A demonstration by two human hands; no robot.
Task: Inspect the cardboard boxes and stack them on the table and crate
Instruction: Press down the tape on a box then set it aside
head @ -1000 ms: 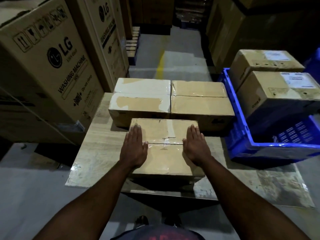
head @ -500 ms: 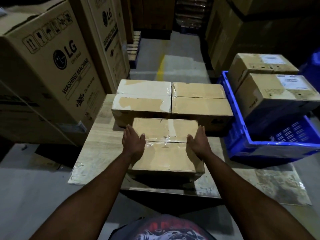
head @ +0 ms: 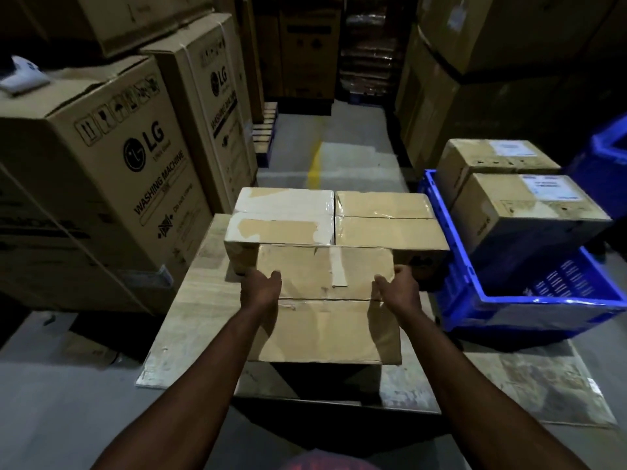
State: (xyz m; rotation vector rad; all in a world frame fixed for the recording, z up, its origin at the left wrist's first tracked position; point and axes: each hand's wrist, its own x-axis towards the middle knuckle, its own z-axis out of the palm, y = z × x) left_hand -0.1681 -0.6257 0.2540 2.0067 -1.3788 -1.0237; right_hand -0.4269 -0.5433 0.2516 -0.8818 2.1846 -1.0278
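Observation:
A taped brown cardboard box (head: 324, 307) is lifted off the wooden table (head: 198, 290), its near edge raised toward me. My left hand (head: 259, 288) grips its left side and my right hand (head: 397, 288) grips its right side. Behind it, two more boxes rest side by side on the table: one with white tape (head: 281, 220) on the left, a plain brown one (head: 385, 223) on the right. To the right, a blue crate (head: 529, 303) holds two labelled boxes, a near one (head: 529, 212) and a far one (head: 492, 157).
Tall LG washing machine cartons (head: 112, 171) wall in the left side. More large cartons (head: 475, 62) stand at the right rear. A grey aisle with a yellow line (head: 315, 164) runs ahead between them. Another blue crate (head: 607, 161) shows at the far right edge.
My hands slid from the top of the near box to its sides and took hold. The box has risen off the table toward me.

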